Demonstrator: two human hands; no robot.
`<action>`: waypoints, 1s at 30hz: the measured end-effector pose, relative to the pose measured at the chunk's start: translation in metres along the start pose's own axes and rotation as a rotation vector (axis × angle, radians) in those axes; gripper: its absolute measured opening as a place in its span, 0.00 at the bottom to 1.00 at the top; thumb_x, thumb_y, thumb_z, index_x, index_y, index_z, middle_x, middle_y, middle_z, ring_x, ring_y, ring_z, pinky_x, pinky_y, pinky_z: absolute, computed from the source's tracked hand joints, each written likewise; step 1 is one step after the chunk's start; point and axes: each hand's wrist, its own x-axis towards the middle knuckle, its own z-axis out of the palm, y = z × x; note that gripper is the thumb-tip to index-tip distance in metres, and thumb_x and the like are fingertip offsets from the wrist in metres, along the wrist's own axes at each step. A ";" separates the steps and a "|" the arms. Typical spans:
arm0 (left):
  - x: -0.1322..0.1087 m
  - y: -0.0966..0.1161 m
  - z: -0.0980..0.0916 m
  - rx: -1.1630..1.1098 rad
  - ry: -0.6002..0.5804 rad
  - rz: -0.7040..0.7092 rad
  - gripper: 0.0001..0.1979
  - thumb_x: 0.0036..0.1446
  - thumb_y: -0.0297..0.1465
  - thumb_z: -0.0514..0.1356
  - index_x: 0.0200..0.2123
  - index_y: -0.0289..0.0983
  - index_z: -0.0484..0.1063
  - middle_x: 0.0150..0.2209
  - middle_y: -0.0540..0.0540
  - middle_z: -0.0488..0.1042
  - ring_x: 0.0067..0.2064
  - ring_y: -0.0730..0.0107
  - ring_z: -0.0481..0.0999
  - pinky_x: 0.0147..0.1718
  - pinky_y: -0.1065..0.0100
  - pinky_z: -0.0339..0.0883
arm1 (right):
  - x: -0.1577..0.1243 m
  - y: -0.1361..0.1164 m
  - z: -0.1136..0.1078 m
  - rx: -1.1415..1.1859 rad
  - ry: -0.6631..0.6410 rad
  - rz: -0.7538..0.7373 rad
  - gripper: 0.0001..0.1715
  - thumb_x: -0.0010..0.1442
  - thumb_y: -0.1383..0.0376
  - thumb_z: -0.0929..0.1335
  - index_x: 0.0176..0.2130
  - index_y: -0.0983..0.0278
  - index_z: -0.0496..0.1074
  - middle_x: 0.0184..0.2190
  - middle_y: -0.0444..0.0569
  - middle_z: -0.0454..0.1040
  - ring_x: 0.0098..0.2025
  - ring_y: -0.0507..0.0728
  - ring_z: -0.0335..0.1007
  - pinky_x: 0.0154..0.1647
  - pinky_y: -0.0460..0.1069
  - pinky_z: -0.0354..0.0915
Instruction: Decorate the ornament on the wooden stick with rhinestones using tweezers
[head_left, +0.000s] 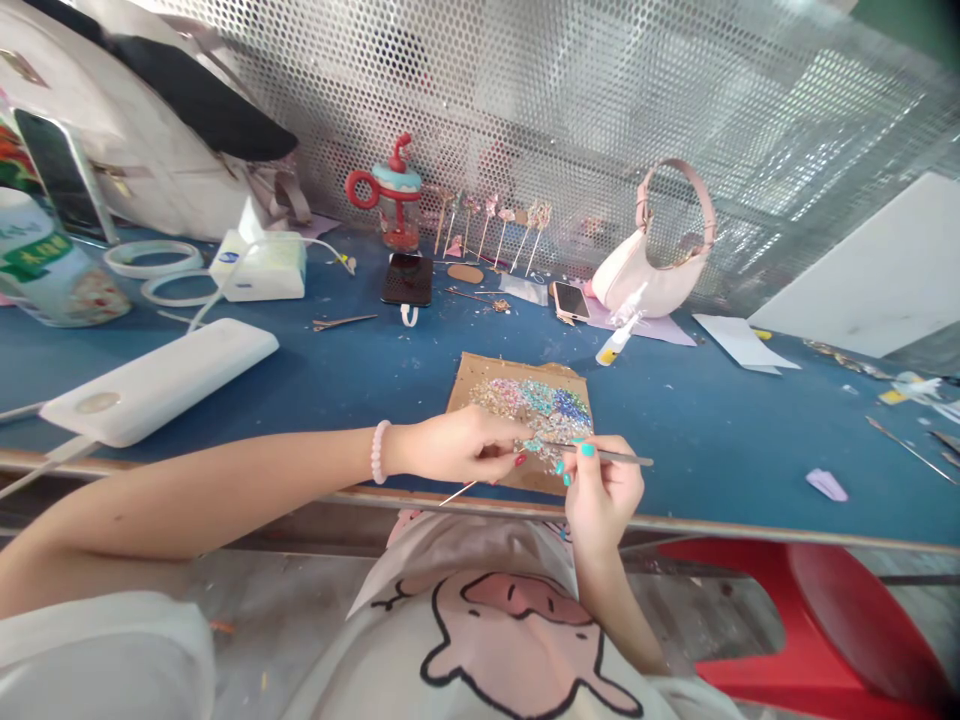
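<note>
A brown cardboard square (480,372) lies on the blue table near its front edge, strewn with small sparkly beads (536,405) in pink, teal, blue and silver. My left hand (457,447), with a pale bead bracelet on the wrist, is closed in a pinch on a thin stick (456,492) whose end points down toward my lap. My right hand (600,490), nails painted teal, is closed around a slim grey tool (619,457) that lies level, its tip among the beads by my left fingertips.
A white power bank (161,380) lies at the left. Behind it are a white charger box (259,268), tape rings (154,257) and a can (52,270). A red-lidded cup (394,200), two phones (407,278), upright decorated sticks (487,228), a pink handbag (652,270) and a glue bottle (616,340) sit farther back. A red stool (810,620) stands at the right.
</note>
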 end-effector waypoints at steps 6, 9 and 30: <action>0.001 0.001 0.000 -0.008 -0.002 0.003 0.11 0.64 0.26 0.51 0.27 0.38 0.60 0.19 0.54 0.67 0.20 0.76 0.61 0.22 0.74 0.56 | -0.001 0.000 -0.001 0.006 0.017 0.016 0.08 0.62 0.63 0.70 0.32 0.63 0.71 0.19 0.39 0.71 0.17 0.47 0.64 0.18 0.42 0.59; 0.001 0.001 0.000 -0.018 0.008 0.007 0.11 0.64 0.26 0.51 0.27 0.38 0.60 0.19 0.53 0.67 0.20 0.77 0.61 0.21 0.74 0.56 | -0.001 0.000 -0.001 0.039 0.030 0.019 0.08 0.62 0.61 0.70 0.32 0.63 0.71 0.19 0.39 0.71 0.17 0.47 0.64 0.18 0.43 0.60; 0.001 -0.008 -0.006 -0.087 0.033 -0.052 0.05 0.59 0.24 0.50 0.31 0.38 0.60 0.18 0.57 0.65 0.18 0.77 0.59 0.19 0.76 0.54 | 0.012 -0.001 -0.036 -0.082 0.094 -0.041 0.11 0.59 0.57 0.72 0.33 0.63 0.73 0.21 0.40 0.70 0.19 0.48 0.67 0.20 0.44 0.64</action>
